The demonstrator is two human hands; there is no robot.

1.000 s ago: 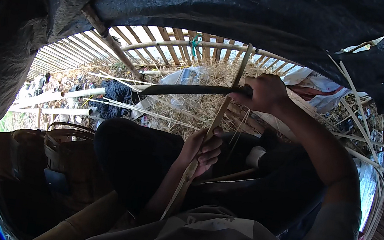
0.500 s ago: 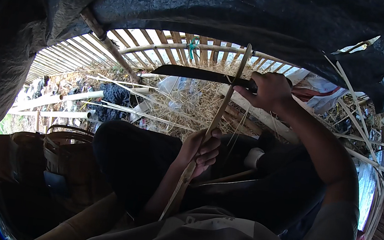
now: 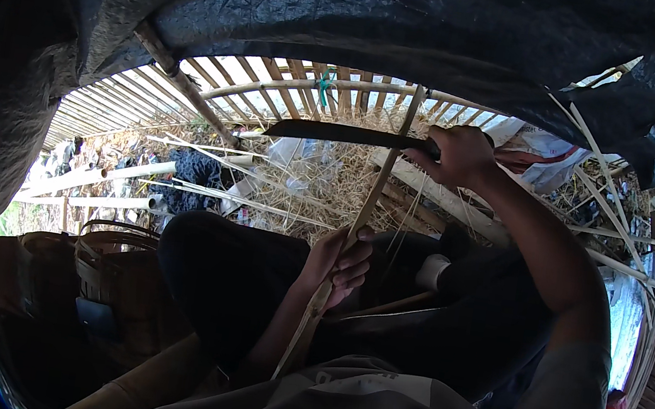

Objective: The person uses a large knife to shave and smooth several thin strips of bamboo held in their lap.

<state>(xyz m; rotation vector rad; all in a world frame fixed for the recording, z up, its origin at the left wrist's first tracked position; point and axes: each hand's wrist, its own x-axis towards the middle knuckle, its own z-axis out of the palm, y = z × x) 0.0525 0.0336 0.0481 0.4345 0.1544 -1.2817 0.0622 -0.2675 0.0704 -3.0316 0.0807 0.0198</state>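
My left hand is wrapped round a long flat bamboo strip, which slants from near my chest up and away toward the fence. In my right hand is the handle of a machete, its long dark blade pointing left. The blade crosses the upper part of the strip, and the right thumb lies along the blade's base, close to the strip. Whether the edge has bitten into the bamboo cannot be made out. The strip's lower end rests near my shirt.
Shavings litter the ground ahead, with bamboo poles at left. Woven baskets stand by my left knee. Thin strips lean at right near a white sack. Dark tarpaulin hangs above a slatted bamboo fence.
The machete and my right hand have shifted slightly; the blade lies a little lower in view. The strip's top end also sits slightly lower. Both grips stay the same.
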